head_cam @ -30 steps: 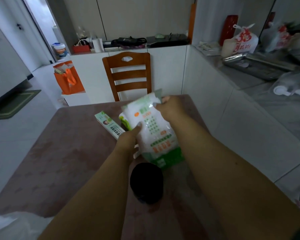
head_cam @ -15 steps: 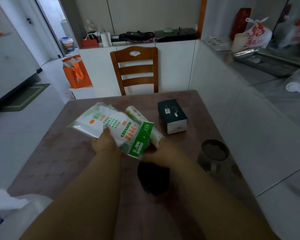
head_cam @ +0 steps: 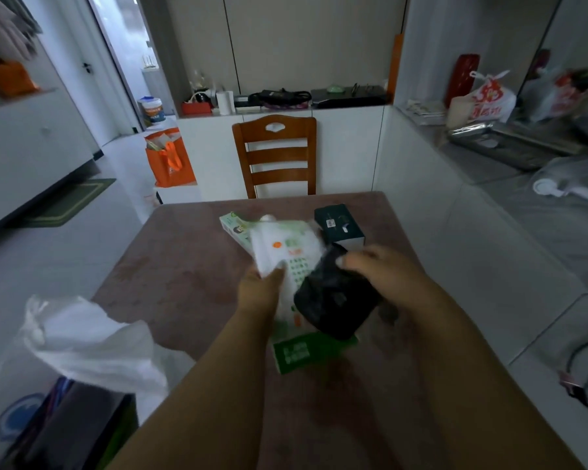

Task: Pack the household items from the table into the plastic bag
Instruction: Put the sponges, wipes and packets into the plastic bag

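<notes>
My left hand (head_cam: 259,290) grips a white and green packet (head_cam: 287,256) above the middle of the reddish-brown table (head_cam: 170,266). My right hand (head_cam: 384,273) holds a black roll-shaped item (head_cam: 333,300) just right of the packet, lifted off the table and partly covering it. Behind them a dark green box (head_cam: 339,226) and a long green and white carton (head_cam: 235,228) lie on the table. The white plastic bag (head_cam: 92,344) stands open at the lower left, beside the table, with dark items inside.
A wooden chair (head_cam: 277,154) stands at the table's far edge. An orange bag (head_cam: 170,161) sits on the floor at the left. A white low wall (head_cam: 438,239) runs along the table's right side, with a cluttered counter behind it.
My right hand has lifted the black item off the table. My left hand has turned the packet from lying sideways at the left to upright near the middle. The view dropped, showing the bag.
</notes>
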The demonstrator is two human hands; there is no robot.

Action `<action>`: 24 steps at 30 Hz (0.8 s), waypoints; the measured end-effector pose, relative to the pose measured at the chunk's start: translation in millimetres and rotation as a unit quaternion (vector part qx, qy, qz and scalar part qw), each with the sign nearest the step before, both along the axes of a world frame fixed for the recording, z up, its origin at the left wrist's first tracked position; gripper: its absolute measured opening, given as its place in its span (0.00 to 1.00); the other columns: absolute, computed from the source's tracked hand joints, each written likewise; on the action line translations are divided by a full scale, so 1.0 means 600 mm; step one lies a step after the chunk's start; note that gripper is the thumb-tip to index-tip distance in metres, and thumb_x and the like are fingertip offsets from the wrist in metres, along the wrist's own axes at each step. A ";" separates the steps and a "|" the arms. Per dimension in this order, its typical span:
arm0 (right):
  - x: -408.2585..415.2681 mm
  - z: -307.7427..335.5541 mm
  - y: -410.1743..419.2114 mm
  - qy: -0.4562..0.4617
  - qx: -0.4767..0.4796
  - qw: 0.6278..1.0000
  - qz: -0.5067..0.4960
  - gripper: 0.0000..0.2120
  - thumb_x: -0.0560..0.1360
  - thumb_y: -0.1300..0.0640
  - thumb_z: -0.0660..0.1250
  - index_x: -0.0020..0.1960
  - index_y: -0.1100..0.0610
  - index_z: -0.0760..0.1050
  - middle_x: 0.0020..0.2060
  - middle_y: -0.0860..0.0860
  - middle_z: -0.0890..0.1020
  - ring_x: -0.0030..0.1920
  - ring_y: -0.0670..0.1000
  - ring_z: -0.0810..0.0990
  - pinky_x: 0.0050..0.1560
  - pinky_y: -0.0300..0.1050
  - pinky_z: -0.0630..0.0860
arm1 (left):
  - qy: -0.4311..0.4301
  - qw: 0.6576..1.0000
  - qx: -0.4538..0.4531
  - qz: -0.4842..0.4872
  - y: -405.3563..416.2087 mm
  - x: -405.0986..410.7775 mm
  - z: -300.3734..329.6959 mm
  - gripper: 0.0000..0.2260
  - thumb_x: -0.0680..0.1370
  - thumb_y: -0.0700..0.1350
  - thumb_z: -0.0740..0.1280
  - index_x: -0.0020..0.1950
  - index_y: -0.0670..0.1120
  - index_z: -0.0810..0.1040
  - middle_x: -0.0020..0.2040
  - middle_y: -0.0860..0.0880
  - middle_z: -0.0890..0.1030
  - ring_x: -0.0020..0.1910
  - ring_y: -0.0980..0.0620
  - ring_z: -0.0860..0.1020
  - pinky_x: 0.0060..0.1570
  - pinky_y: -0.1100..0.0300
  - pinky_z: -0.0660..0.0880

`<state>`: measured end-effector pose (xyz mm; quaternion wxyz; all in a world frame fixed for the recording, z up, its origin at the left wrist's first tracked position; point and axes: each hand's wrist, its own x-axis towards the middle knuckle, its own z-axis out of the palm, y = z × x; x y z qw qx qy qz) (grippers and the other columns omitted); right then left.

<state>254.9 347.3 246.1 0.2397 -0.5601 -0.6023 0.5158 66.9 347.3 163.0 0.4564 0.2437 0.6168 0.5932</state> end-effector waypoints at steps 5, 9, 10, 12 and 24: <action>-0.020 0.006 -0.018 0.059 -0.056 0.996 -0.047 0.36 0.61 0.33 0.70 0.60 0.56 0.77 0.55 0.56 0.82 0.55 0.58 0.81 0.61 0.56 0.75 | -0.264 0.942 -0.001 -0.208 -0.087 0.053 -0.003 0.26 0.75 0.64 0.59 0.57 0.45 0.82 0.53 0.38 0.84 0.49 0.41 0.83 0.44 0.50 0.80; -0.021 -0.016 -0.064 0.012 0.032 0.994 -0.101 0.42 0.53 0.28 0.70 0.55 0.58 0.79 0.47 0.52 0.84 0.47 0.53 0.83 0.55 0.56 0.79 | -0.295 0.921 0.046 -0.252 -0.141 0.062 0.011 0.30 0.70 0.64 0.65 0.64 0.44 0.78 0.61 0.38 0.80 0.58 0.39 0.79 0.54 0.45 0.78; -0.018 -0.018 -0.075 -0.008 0.031 0.993 -0.115 0.46 0.52 0.27 0.70 0.59 0.56 0.77 0.52 0.53 0.83 0.50 0.54 0.82 0.56 0.56 0.79 | -0.289 0.923 0.045 -0.249 -0.152 0.066 0.016 0.29 0.71 0.62 0.65 0.65 0.44 0.76 0.61 0.38 0.80 0.59 0.38 0.79 0.55 0.44 0.77; -0.010 -0.021 -0.097 0.032 -0.024 0.995 -0.093 0.51 0.50 0.26 0.72 0.65 0.55 0.73 0.62 0.55 0.78 0.59 0.57 0.79 0.62 0.56 0.75 | -0.281 0.930 0.036 -0.233 -0.174 0.074 0.032 0.27 0.73 0.59 0.65 0.67 0.44 0.75 0.61 0.38 0.80 0.58 0.38 0.79 0.53 0.45 0.78; -0.060 0.024 -0.242 0.401 -0.202 0.893 0.044 0.30 0.57 0.53 0.76 0.58 0.60 0.79 0.52 0.61 0.85 0.51 0.60 0.84 0.48 0.52 0.80 | 0.037 0.990 0.039 -0.130 -0.344 0.008 0.170 0.25 0.68 0.62 0.71 0.57 0.47 0.80 0.49 0.43 0.86 0.46 0.42 0.84 0.51 0.44 0.80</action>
